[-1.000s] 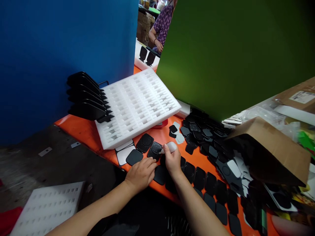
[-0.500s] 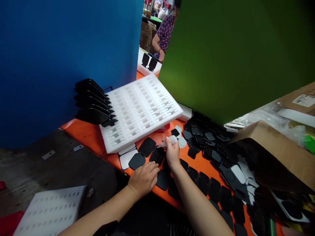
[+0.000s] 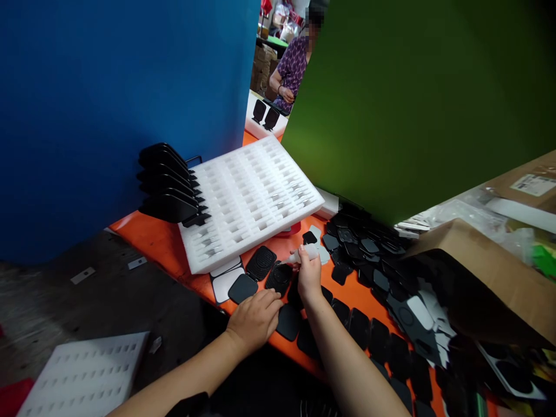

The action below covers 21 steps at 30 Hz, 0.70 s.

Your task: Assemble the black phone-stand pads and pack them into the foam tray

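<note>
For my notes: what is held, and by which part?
The right hand holds the bottle by its body; the left hand shows no clear grip.

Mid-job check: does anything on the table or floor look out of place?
Yes: two small pale strips lie on the floor left of the orange table, perhaps dropped. The heap of black pieces is jumbled, unlike the rows of black pieces nearby. I see no clear spill.
</note>
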Each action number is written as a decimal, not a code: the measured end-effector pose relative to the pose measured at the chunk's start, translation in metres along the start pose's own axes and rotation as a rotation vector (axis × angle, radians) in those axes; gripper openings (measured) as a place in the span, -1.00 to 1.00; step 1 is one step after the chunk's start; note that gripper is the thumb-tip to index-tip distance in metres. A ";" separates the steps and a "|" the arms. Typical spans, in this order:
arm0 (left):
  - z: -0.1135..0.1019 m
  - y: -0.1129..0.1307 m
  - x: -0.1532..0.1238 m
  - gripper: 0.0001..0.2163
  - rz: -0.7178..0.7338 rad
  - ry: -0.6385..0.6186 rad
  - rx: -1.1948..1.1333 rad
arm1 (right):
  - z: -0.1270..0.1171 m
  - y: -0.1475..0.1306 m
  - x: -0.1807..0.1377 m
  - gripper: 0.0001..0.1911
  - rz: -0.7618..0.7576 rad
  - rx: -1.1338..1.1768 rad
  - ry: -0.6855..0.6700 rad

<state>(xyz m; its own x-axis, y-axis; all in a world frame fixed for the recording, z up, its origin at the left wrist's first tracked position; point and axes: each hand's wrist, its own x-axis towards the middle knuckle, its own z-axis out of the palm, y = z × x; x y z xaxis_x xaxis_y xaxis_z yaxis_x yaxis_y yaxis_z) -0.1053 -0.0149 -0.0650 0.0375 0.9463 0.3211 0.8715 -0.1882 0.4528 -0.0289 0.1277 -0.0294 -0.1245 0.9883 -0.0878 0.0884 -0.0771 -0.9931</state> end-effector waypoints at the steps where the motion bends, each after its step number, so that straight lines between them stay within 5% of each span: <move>1: -0.002 0.001 0.000 -0.79 -0.001 0.008 -0.004 | 0.001 -0.001 -0.001 -0.64 0.009 0.013 -0.004; 10: -0.035 -0.020 0.001 -0.77 -0.102 0.134 0.049 | 0.021 0.005 -0.016 -0.65 -0.084 -0.146 -0.055; 21: -0.026 -0.035 -0.001 -0.80 -0.177 0.080 0.127 | 0.025 0.002 -0.018 -0.71 -0.211 -0.430 -0.070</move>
<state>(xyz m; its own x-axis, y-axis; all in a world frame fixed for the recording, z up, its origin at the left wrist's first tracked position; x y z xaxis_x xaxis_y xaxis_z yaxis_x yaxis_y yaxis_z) -0.1489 -0.0164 -0.0594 -0.1557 0.9368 0.3132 0.9160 0.0182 0.4008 -0.0509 0.1064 -0.0317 -0.2484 0.9642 0.0926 0.4530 0.2001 -0.8687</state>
